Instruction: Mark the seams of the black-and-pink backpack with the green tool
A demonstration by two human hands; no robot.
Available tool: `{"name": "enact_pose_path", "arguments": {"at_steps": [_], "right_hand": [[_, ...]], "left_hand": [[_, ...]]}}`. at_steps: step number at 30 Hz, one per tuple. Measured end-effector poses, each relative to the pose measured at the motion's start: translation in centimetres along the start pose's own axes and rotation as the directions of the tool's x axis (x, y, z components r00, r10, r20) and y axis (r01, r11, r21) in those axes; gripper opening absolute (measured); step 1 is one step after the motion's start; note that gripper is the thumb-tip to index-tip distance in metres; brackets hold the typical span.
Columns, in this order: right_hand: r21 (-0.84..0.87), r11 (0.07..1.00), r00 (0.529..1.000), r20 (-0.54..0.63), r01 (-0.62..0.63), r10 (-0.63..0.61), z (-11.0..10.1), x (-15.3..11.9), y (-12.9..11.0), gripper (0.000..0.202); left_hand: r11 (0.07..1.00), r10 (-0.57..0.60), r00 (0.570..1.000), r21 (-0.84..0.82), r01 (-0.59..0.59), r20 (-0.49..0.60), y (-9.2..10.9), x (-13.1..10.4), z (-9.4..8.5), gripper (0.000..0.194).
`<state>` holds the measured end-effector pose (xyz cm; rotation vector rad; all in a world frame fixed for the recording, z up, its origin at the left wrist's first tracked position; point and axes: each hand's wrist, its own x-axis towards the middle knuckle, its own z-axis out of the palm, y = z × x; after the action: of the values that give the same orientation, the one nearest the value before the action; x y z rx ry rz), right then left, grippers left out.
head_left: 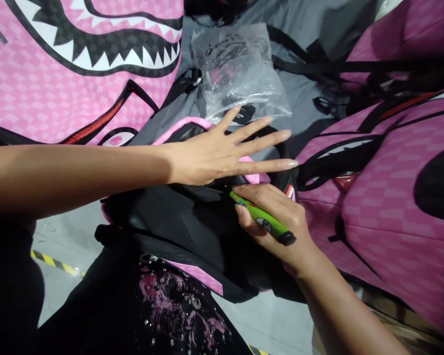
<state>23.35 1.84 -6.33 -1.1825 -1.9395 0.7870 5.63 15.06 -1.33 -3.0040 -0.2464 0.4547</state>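
My left hand [214, 153] reaches in from the left, palm down with its fingers spread, over a black bag piece with pink trim [185, 217]. Below its fingers, my right hand [274, 217] is closed around a slim green printed tool with a black end [261, 217]. The tool's front tip points up and left toward the bag; what it touches is hidden by my fingers and the dark fabric. Just beyond my left fingertips lies a clear plastic bag [240, 69] with dark print.
A pink checkered backpack with a toothed mouth [25, 93] fills the upper left. More pink backpacks [388, 217] crowd the right side. Grey fabric [303, 29] with black straps lies at the back. Yellow-and-black tape [57, 263] marks the floor.
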Motion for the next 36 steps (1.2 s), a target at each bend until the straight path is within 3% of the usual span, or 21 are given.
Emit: {"name": "enact_pose_path", "arguments": {"at_steps": [7, 14, 16, 20, 26, 36], "right_hand": [[-0.008, 0.999, 0.998, 0.049, -0.046, 0.047, -0.1, 2.7, -0.1, 0.019], [0.086, 0.993, 0.932, 0.36, -0.075, 0.039, -0.9, 5.4, 1.9, 0.021], [0.085, 0.994, 0.917, 0.399, -0.063, 0.024, -1.0, 5.3, 2.0, 0.025], [-0.057, 0.997, 0.946, 0.318, -0.044, 0.06, -0.8, 4.1, 0.2, 0.021], [-0.193, 0.981, 0.973, 0.226, -0.01, 0.055, -0.1, 2.3, -1.6, 0.024], [0.046, 0.971, 0.967, 0.113, -0.233, 0.227, 0.5, 0.0, -0.3, 0.03]], "left_hand": [[0.957, -0.282, 0.958, -0.049, 0.285, 0.047, 0.8, -0.7, 0.4, 0.105], [0.902, -0.398, 0.915, -0.154, 0.403, 0.064, 1.2, -0.3, 0.8, 0.102], [0.894, -0.412, 0.909, -0.17, 0.415, 0.058, 1.2, -0.2, 1.0, 0.101], [0.878, -0.445, 0.894, -0.173, 0.445, 0.04, 1.3, -0.1, 1.5, 0.103], [0.89, -0.414, 0.908, -0.177, 0.42, 0.067, 1.2, 0.1, 1.7, 0.109], [0.874, -0.427, 0.902, -0.223, 0.432, 0.072, 1.3, 0.1, 1.6, 0.102]]}}
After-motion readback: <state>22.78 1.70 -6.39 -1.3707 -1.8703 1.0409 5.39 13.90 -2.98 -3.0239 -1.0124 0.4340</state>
